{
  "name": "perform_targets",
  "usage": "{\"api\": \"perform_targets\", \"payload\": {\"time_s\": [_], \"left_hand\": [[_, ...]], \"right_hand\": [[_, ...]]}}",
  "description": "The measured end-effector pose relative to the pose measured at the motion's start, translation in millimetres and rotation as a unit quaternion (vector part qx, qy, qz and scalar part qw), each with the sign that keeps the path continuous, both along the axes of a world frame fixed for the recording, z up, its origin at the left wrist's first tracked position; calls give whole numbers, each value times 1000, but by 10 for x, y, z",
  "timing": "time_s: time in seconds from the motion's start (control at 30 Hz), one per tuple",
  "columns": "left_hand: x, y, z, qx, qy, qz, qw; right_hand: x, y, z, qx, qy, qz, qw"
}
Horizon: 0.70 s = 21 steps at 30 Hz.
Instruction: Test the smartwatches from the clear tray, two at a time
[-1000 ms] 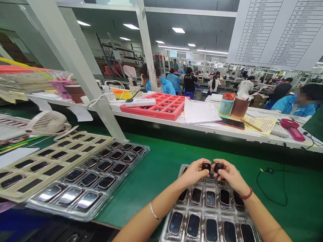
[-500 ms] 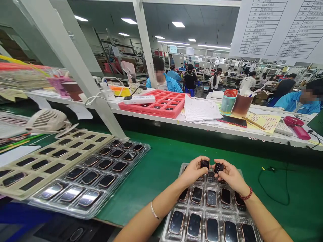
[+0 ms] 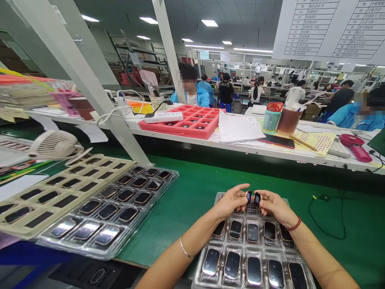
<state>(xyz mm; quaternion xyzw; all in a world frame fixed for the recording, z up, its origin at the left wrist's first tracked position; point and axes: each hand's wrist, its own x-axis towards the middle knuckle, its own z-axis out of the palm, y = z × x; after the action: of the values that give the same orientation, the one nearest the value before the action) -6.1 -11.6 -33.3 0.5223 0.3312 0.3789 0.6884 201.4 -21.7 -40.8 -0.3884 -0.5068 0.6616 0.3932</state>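
Over the far rows of a clear plastic tray, my left hand pinches a small dark watch case, turned nearly edge-on. My right hand grips a second dark watch case close beside it, with a narrow gap between the two. Beneath them the tray holds several dark rounded-rectangular watches with copper-coloured rims, each in its own pocket. The hands partly hide the farthest row of pockets.
At the left lie another clear tray of watches, a beige tray and a white fan. A raised shelf carries a red foam tray, papers and cups. A thin cable lies at the right. People sit beyond.
Both watch cases have turned from facing me to a nearly edge-on angle, and my left fingers have shifted around theirs. The camera view has moved slightly.
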Motion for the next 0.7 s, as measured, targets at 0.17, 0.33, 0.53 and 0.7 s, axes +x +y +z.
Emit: {"api": "perform_targets", "payload": {"time_s": [0.17, 0.33, 0.53, 0.7], "left_hand": [[-5, 20, -33, -6, 2, -2, 1000], [-7, 24, -43, 3, 10, -10, 1000], [-17, 14, -66, 1, 6, -14, 1000], [-15, 16, -68, -1, 10, -18, 1000]], "right_hand": [[0, 16, -19, 1, -6, 4, 1000], [4, 7, -16, 16, -20, 3, 1000], [-14, -4, -1, 18, -21, 5, 1000], [-13, -10, 4, 25, -25, 2, 999]]}}
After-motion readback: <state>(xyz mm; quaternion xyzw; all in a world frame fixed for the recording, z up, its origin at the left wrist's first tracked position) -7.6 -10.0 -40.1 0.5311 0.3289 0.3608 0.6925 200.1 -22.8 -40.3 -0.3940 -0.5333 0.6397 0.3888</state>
